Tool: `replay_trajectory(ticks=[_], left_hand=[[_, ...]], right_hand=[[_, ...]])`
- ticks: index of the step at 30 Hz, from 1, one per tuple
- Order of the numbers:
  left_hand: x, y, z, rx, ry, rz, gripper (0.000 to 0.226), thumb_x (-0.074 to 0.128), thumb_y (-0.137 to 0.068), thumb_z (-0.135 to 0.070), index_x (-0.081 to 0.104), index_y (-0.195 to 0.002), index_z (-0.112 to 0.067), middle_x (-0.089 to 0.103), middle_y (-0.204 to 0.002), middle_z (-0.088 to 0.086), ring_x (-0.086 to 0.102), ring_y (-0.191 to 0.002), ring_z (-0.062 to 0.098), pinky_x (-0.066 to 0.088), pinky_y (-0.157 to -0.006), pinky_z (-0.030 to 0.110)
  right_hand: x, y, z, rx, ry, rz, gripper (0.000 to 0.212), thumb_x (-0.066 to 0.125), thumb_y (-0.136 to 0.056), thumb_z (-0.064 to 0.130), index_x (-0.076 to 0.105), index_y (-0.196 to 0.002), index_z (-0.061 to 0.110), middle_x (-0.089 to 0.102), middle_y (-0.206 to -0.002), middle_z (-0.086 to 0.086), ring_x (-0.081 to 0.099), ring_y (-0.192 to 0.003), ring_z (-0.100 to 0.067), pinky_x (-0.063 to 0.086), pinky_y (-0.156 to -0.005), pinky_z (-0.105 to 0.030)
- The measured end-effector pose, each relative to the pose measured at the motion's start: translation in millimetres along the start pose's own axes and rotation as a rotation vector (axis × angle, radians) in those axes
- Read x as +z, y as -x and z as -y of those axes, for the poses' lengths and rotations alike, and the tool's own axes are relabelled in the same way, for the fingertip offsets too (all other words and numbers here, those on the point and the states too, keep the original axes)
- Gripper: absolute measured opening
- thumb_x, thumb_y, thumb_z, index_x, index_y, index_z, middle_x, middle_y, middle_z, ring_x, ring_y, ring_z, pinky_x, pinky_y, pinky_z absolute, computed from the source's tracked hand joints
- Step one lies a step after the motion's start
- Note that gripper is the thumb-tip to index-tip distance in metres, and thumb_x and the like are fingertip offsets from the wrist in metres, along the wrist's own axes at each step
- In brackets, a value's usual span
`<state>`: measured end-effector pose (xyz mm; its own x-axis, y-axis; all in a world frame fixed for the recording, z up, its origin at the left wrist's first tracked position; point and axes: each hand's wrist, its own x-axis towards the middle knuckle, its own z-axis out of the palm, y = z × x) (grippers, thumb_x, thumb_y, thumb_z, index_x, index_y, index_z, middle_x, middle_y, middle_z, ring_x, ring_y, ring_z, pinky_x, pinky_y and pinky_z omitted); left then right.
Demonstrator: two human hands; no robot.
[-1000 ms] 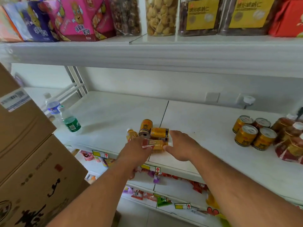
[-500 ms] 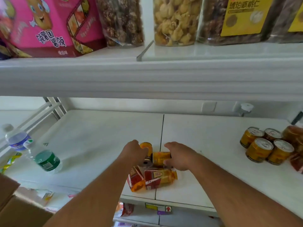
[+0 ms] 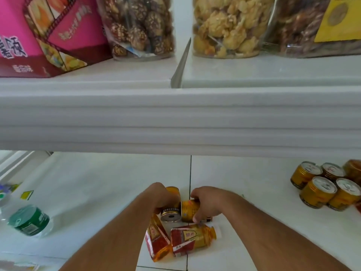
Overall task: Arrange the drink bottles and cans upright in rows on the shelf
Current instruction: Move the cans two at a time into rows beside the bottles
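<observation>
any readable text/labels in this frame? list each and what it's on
Pink cardboard snack box: large white Chinese characters, cropped by the frame edge, not readable.
Yellow label on the clear nut jar: no text readable.
Green-labelled clear water bottle: print blurred.
Two lying amber bottles with red labels: characters too small to read.
Gold cans under the left hand and right hand: band print unreadable.
Four standing gold cans: lid print blurred.

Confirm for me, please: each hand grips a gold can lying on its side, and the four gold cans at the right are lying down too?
Not quite. In the head view the four gold cans at the right stand upright, tops showing. The rest holds: the left hand and right hand each grip a can lying on its side.
</observation>
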<state>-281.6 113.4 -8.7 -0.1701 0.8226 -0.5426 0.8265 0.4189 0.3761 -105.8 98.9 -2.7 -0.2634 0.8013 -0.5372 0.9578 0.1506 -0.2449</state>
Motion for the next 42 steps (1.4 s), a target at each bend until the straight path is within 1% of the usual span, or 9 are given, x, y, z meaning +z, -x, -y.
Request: replay_trajectory(ticks=[4,8,10,15,20,23,28,34,42], left_hand=[[-1,-8,1,-0.01,0.076,0.06,0.057,0.08,-0.07,-0.051,0.06,-0.097,-0.005,0.07,-0.087,0.014,0.073,-0.07,0.025,0.062,-0.072,0.039],[-3,-8,5,-0.003,0.252,0.032,0.052,0.084,-0.068,-0.041,0.059,-0.096,-0.004,0.07,-0.086,0.017,0.073,-0.066,0.025,0.062,-0.063,0.036],[-6,-9,9,0.046,0.343,-0.008,0.05,0.084,-0.068,-0.04,0.064,-0.097,-0.005,0.071,-0.088,0.014,0.073,-0.072,0.023,0.062,-0.068,0.037],[-18,1,6,0.243,0.547,-0.045,0.034,0.083,-0.071,-0.038,0.07,-0.095,-0.018,0.074,-0.092,0.004,0.07,-0.089,0.022,0.057,-0.087,0.044],[-19,38,-21,0.426,0.605,-0.101,0.036,0.083,-0.075,-0.031,0.068,-0.107,-0.021,0.07,-0.1,-0.004,0.066,-0.093,0.012,0.05,-0.075,0.027],[-10,60,-38,0.501,0.618,-0.132,0.049,0.084,-0.073,-0.03,0.065,-0.117,-0.021,0.068,-0.106,-0.007,0.065,-0.096,0.01,0.05,-0.077,0.026],[9,97,-60,0.545,0.579,-0.176,0.057,0.085,-0.07,-0.034,0.063,-0.122,-0.025,0.068,-0.109,-0.01,0.065,-0.1,0.01,0.053,-0.088,0.031],[37,158,-79,0.554,0.593,-0.222,0.056,0.085,-0.071,-0.033,0.062,-0.122,-0.027,0.068,-0.106,-0.014,0.064,-0.092,-0.001,0.046,-0.07,0.015],[82,228,-89,0.597,0.573,-0.208,0.062,0.085,-0.072,-0.031,0.058,-0.128,-0.026,0.066,-0.109,-0.013,0.061,-0.096,-0.004,0.046,-0.071,0.015]], right_hand=[[1,-8,0,-0.006,0.029,0.046,0.071,0.083,-0.076,0.045,0.055,-0.138,0.022,0.061,-0.131,-0.001,0.061,-0.113,-0.024,0.053,-0.094,-0.04],[1,-4,-6,-0.022,-0.007,0.006,0.072,0.083,-0.077,0.044,0.053,-0.139,0.023,0.059,-0.133,-0.001,0.059,-0.114,-0.023,0.052,-0.094,-0.039],[1,0,-15,-0.007,-0.064,-0.025,0.072,0.082,-0.077,0.045,0.051,-0.138,0.025,0.058,-0.132,0.0,0.058,-0.113,-0.022,0.051,-0.094,-0.039],[-4,20,-45,0.037,-0.542,-0.194,0.062,0.083,-0.076,0.042,0.051,-0.127,0.027,0.059,-0.117,0.003,0.059,-0.102,-0.015,0.052,-0.086,-0.034],[-4,52,-59,0.016,-0.875,-0.395,0.061,0.084,-0.077,0.032,0.057,-0.13,0.021,0.066,-0.116,0.005,0.065,-0.102,-0.012,0.055,-0.089,-0.032],[-4,79,-67,-0.001,-0.969,-0.46,0.057,0.086,-0.077,0.029,0.058,-0.126,0.026,0.066,-0.116,0.008,0.064,-0.103,-0.009,0.052,-0.084,-0.026],[1,122,-86,-0.039,-0.995,-0.529,0.049,0.086,-0.077,0.023,0.059,-0.117,0.031,0.066,-0.113,0.012,0.062,-0.098,0.0,0.045,-0.072,-0.015],[15,173,-118,-0.064,-0.986,-0.573,0.043,0.085,-0.078,0.019,0.06,-0.109,0.035,0.068,-0.108,0.013,0.062,-0.097,0.0,0.046,-0.076,-0.017],[47,235,-147,-0.078,-1.019,-0.63,0.048,0.087,-0.075,0.021,0.064,-0.117,0.027,0.072,-0.11,0.011,0.068,-0.099,-0.004,0.054,-0.084,-0.024]])
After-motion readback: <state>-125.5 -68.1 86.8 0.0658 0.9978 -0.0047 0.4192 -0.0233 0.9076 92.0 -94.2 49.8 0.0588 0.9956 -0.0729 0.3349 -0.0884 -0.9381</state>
